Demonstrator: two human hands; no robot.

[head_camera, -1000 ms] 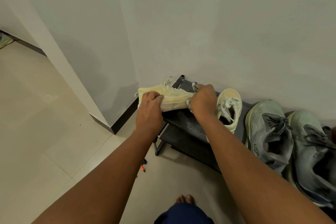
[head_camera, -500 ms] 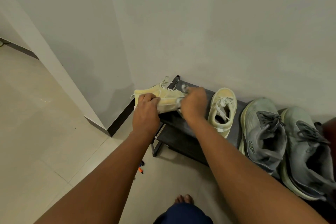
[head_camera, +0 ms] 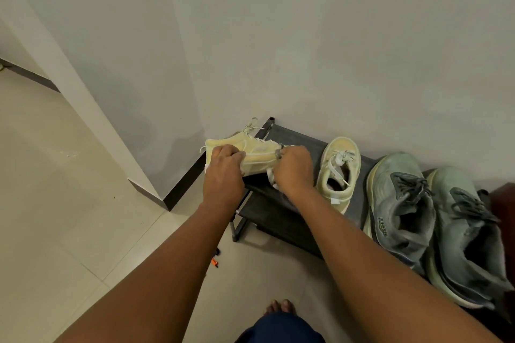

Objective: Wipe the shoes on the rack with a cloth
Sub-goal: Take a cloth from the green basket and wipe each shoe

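A small orange item [head_camera: 214, 261] lies on the tiled floor [head_camera: 69, 217].

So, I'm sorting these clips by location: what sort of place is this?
Probably a home entryway or hallway corner: a low dark shoe rack against a plain wall, sneakers lined up on it, such as a grey pair, and a tiled floor.

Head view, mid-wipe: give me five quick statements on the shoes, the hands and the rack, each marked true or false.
1. The left hand grips the yellow shoe at one end. True.
2. The right hand is open and holds nothing. False: its fingers are curled round a white cloth.
3. A second yellow shoe stands on the rack. True.
4. The two grey shoes sit left of the yellow ones. False: they sit right of them.
5. The held shoe is tucked on the rack's lower shelf. False: it is held at the top shelf's left end.
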